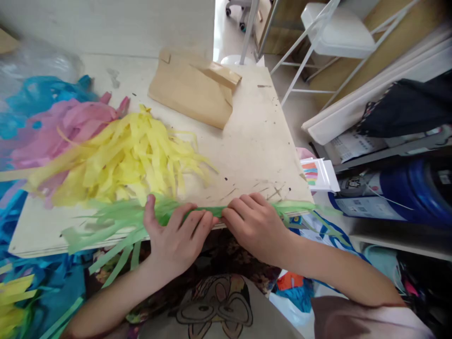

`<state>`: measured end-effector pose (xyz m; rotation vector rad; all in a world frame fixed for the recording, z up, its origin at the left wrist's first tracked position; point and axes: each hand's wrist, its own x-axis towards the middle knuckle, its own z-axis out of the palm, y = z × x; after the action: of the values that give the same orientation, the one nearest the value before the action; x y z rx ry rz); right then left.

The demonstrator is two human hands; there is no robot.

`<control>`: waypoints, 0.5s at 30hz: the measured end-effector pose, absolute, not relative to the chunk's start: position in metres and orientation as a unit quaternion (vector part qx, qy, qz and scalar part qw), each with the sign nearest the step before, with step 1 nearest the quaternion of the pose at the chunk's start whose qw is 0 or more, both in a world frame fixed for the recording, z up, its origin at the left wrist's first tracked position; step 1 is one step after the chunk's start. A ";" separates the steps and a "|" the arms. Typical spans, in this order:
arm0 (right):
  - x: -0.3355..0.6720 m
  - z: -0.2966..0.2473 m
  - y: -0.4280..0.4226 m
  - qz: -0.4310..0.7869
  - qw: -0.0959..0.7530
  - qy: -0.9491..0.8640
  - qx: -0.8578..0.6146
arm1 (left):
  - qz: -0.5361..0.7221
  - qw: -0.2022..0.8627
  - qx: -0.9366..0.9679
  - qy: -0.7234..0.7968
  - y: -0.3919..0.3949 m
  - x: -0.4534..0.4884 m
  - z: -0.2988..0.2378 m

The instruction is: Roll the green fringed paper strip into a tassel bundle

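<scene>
My left hand and my right hand both pinch a twisted band of green tissue paper at the near edge of a light wooden board. The fingertips of the two hands nearly meet in the middle. Loose green fringe strips fan out to the left of my left hand and hang over the board's edge. More green paper trails right past my right hand.
A yellow fringed tissue pile lies just behind my hands, with pink and blue tissue further left. A brown paper bag lies at the back. A white folding chair and cluttered shelves stand on the right.
</scene>
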<state>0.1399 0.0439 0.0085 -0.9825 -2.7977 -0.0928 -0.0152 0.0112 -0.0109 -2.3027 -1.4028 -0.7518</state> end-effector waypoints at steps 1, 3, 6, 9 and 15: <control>0.144 0.009 0.044 -0.026 0.076 -0.937 -0.340 | -0.262 0.169 -0.813 -0.491 0.013 -0.016 -0.010; 0.154 0.012 0.045 -0.014 0.057 -0.932 -0.357 | -0.247 0.167 -0.815 -0.497 0.015 -0.017 -0.008; 0.167 0.016 0.046 -0.012 0.038 -0.924 -0.379 | -0.224 0.160 -0.811 -0.516 0.017 -0.015 -0.004; 0.176 0.019 0.048 -0.030 0.014 -0.919 -0.393 | -0.205 0.157 -0.807 -0.531 0.017 -0.012 0.000; 0.184 0.026 0.055 -0.051 -0.037 -0.911 -0.408 | -0.171 0.168 -0.789 -0.565 0.015 -0.004 0.002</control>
<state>0.1838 0.0554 0.0258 -1.3134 -2.9300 -0.1625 -0.0036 0.0154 0.0019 -2.2459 -1.6087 -0.4857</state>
